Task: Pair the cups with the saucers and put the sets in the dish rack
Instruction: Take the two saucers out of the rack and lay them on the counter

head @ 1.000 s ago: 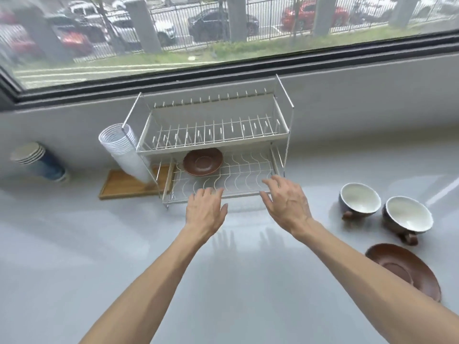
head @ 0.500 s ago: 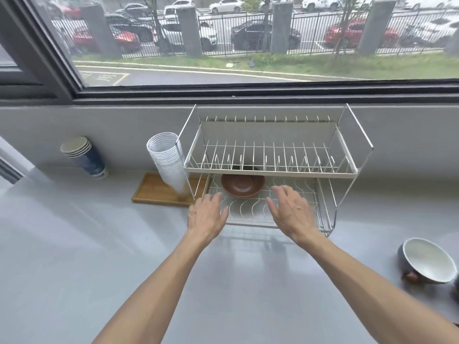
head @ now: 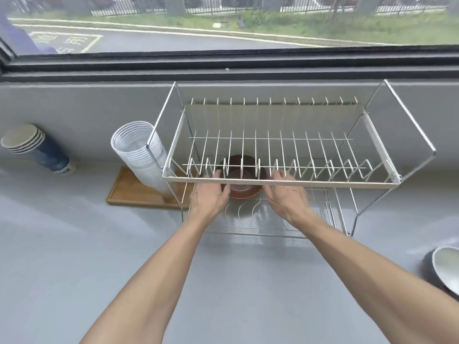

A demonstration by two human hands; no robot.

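Note:
A two-tier white wire dish rack (head: 280, 180) stands against the wall under the window. A brown saucer (head: 244, 189) lies on its lower shelf, partly hidden by the upper tier. My left hand (head: 208, 197) reaches under the upper tier, fingers apart, at the saucer's left edge. My right hand (head: 285, 194) is open just right of the saucer, fingertips hidden behind the upper tier's front bar. Neither hand holds anything. One grey cup (head: 444, 271) with a white inside sits at the right edge, cut off by the frame.
A stack of clear plastic cups (head: 141, 155) leans on a wooden tray (head: 134, 192) left of the rack. A stack of blue paper cups (head: 37, 147) lies further left by the wall. Grey countertop (head: 74, 244) spreads in front.
Both hands have moved forward into the rack's lower shelf, on either side of the saucer. The view has shifted closer and left, so the second cup and the loose saucer are out of frame.

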